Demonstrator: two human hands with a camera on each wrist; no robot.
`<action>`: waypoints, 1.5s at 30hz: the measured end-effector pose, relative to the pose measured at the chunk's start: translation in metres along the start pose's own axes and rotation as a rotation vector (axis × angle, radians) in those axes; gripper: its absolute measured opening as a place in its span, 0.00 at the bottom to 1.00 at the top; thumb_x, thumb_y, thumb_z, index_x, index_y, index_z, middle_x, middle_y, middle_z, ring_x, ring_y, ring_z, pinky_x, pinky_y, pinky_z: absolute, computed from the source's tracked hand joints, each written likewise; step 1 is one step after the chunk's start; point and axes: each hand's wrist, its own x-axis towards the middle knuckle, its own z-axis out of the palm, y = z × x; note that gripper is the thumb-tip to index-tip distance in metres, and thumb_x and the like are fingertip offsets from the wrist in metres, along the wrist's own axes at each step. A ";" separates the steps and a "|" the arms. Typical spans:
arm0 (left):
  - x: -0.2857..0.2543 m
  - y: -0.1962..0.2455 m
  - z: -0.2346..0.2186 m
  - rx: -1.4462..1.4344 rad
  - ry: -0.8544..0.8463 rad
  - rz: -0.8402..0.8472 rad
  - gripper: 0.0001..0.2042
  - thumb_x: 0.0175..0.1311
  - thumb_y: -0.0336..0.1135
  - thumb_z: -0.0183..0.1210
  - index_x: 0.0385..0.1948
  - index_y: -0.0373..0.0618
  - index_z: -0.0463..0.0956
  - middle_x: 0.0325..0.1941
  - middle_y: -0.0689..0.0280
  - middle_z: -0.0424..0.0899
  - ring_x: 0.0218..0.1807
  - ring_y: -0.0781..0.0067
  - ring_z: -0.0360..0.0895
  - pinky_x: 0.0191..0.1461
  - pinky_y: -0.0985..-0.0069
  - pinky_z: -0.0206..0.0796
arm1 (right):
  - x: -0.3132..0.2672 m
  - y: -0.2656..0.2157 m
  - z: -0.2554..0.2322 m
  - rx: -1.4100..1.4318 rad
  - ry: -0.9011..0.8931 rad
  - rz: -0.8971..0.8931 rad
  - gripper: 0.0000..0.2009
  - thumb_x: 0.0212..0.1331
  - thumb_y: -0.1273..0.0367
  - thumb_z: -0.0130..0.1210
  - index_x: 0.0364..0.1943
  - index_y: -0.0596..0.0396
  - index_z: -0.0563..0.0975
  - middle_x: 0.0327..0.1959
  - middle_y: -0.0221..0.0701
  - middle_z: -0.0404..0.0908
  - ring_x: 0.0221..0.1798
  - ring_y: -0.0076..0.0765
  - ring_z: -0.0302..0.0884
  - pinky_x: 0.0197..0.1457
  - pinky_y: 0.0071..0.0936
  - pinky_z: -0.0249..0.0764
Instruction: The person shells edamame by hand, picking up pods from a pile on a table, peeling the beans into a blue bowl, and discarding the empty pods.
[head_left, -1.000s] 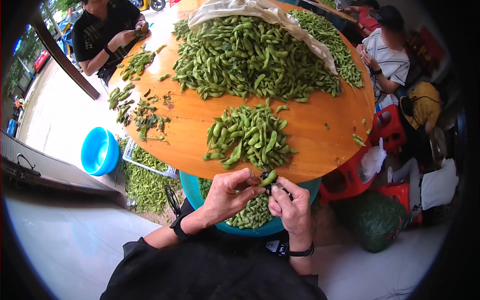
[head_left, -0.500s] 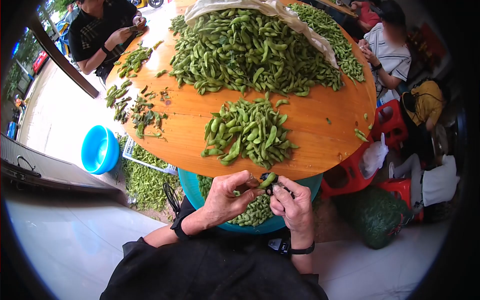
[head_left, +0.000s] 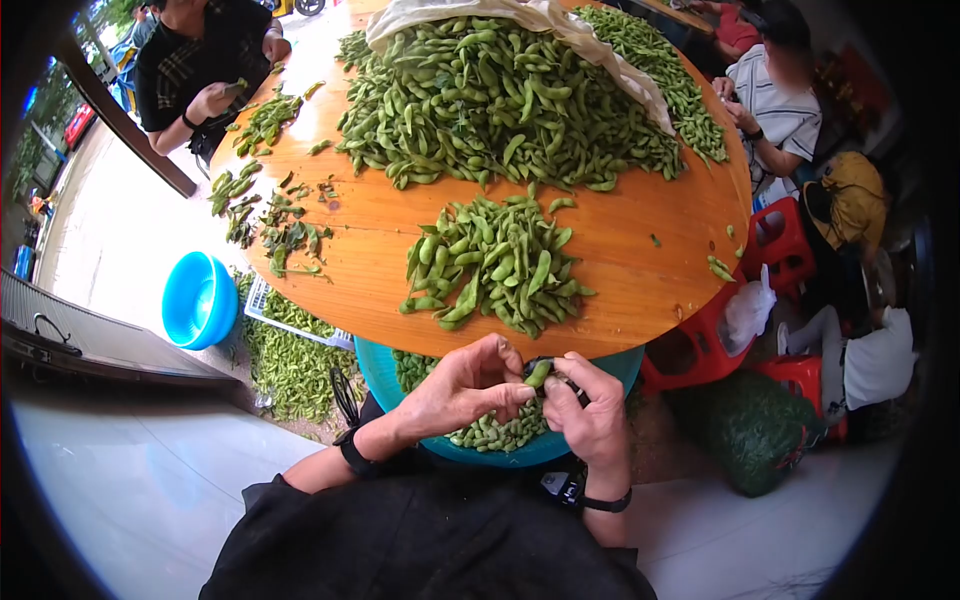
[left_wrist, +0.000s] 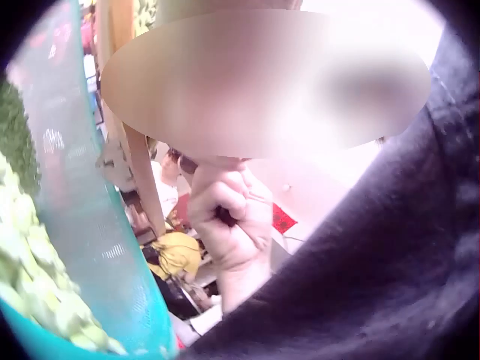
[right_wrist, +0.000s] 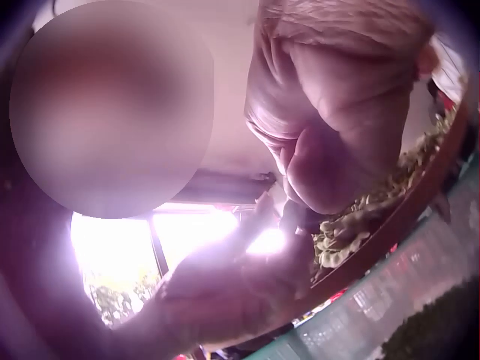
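Observation:
Over the near table edge, my left hand (head_left: 470, 385) pinches the lower end of a green soybean pod (head_left: 538, 374) with thumb and fingertips. Just right of it, my right hand (head_left: 588, 410) has its fingers curled round a small black tool (head_left: 543, 360) at the pod; the tool's kind is mostly hidden. The left wrist view shows the right hand (left_wrist: 232, 217) curled around something dark. In the right wrist view the left hand (right_wrist: 225, 292) comes from below to meet it. Below both hands, a teal tub (head_left: 375, 375) contains shelled beans (head_left: 500, 432).
On the round wooden table (head_left: 640, 290) lie a small pod pile (head_left: 500, 260) and a large heap (head_left: 500, 110) partly under cloth. Trimmed leaves (head_left: 290, 235) lie left. A blue basin (head_left: 200, 300) and pods on the floor are at left, red stools (head_left: 700, 350) at right. Other people sit around.
The pod has tipped more upright between my hands, and my left fingers have spread slightly from the thumb. The person across at left has moved their hands apart.

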 end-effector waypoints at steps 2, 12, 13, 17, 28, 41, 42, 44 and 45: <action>-0.002 0.002 0.005 0.132 0.051 0.008 0.13 0.65 0.38 0.64 0.34 0.40 0.71 0.25 0.63 0.81 0.25 0.78 0.76 0.26 0.78 0.68 | 0.001 -0.011 0.010 -0.575 0.047 -0.254 0.08 0.56 0.79 0.56 0.39 0.65 0.77 0.28 0.39 0.73 0.26 0.42 0.75 0.31 0.32 0.70; -0.006 -0.006 0.006 1.106 0.027 0.363 0.09 0.66 0.26 0.55 0.45 0.36 0.69 0.24 0.50 0.77 0.28 0.43 0.77 0.29 0.57 0.64 | -0.001 -0.004 0.015 -0.730 0.076 -0.295 0.08 0.53 0.81 0.56 0.39 0.64 0.78 0.29 0.41 0.74 0.29 0.49 0.76 0.31 0.36 0.71; -0.007 -0.006 0.006 1.106 0.028 0.361 0.09 0.66 0.26 0.55 0.45 0.36 0.69 0.24 0.50 0.77 0.28 0.43 0.77 0.29 0.57 0.64 | -0.001 -0.002 0.014 -0.752 0.075 -0.315 0.08 0.53 0.81 0.55 0.38 0.64 0.78 0.29 0.41 0.75 0.29 0.49 0.76 0.31 0.36 0.71; -0.009 0.003 0.007 1.061 -0.062 0.093 0.14 0.68 0.26 0.52 0.52 0.33 0.65 0.26 0.49 0.78 0.28 0.47 0.78 0.29 0.58 0.65 | 0.001 0.003 0.003 -0.698 0.056 -0.277 0.08 0.54 0.81 0.55 0.39 0.65 0.78 0.30 0.42 0.74 0.30 0.52 0.76 0.32 0.38 0.72; -0.001 -0.005 0.009 -0.329 0.041 -0.157 0.20 0.69 0.29 0.40 0.61 0.35 0.68 0.35 0.68 0.75 0.38 0.79 0.74 0.43 0.77 0.69 | -0.005 0.007 0.047 -1.150 0.402 -0.520 0.11 0.54 0.81 0.55 0.42 0.66 0.76 0.31 0.42 0.71 0.27 0.44 0.75 0.26 0.34 0.73; -0.004 -0.015 0.007 -0.453 0.003 -0.114 0.06 0.70 0.30 0.47 0.41 0.45 0.73 0.33 0.71 0.74 0.30 0.81 0.68 0.30 0.81 0.61 | -0.003 0.006 0.034 -0.815 0.398 -0.499 0.08 0.57 0.80 0.54 0.41 0.66 0.77 0.30 0.39 0.74 0.26 0.39 0.77 0.26 0.28 0.72; -0.005 -0.009 0.006 -0.454 0.001 -0.110 0.06 0.70 0.30 0.47 0.41 0.45 0.73 0.33 0.71 0.74 0.30 0.81 0.68 0.30 0.81 0.61 | -0.004 0.004 0.032 -0.636 0.345 -0.339 0.07 0.58 0.79 0.54 0.40 0.66 0.77 0.28 0.36 0.75 0.25 0.35 0.77 0.25 0.25 0.70; -0.006 0.007 0.010 -0.270 0.078 -0.262 0.08 0.70 0.31 0.47 0.42 0.44 0.75 0.32 0.70 0.76 0.26 0.83 0.65 0.26 0.83 0.56 | -0.003 -0.002 0.030 -0.404 0.321 -0.235 0.06 0.60 0.78 0.53 0.40 0.66 0.77 0.26 0.33 0.74 0.21 0.28 0.74 0.24 0.23 0.68; -0.008 0.009 0.015 -0.249 0.125 -0.283 0.09 0.71 0.31 0.47 0.43 0.42 0.76 0.34 0.69 0.77 0.26 0.84 0.65 0.27 0.83 0.57 | -0.004 -0.002 0.024 -0.264 0.292 -0.132 0.06 0.61 0.78 0.53 0.40 0.67 0.77 0.26 0.33 0.74 0.20 0.25 0.73 0.23 0.23 0.68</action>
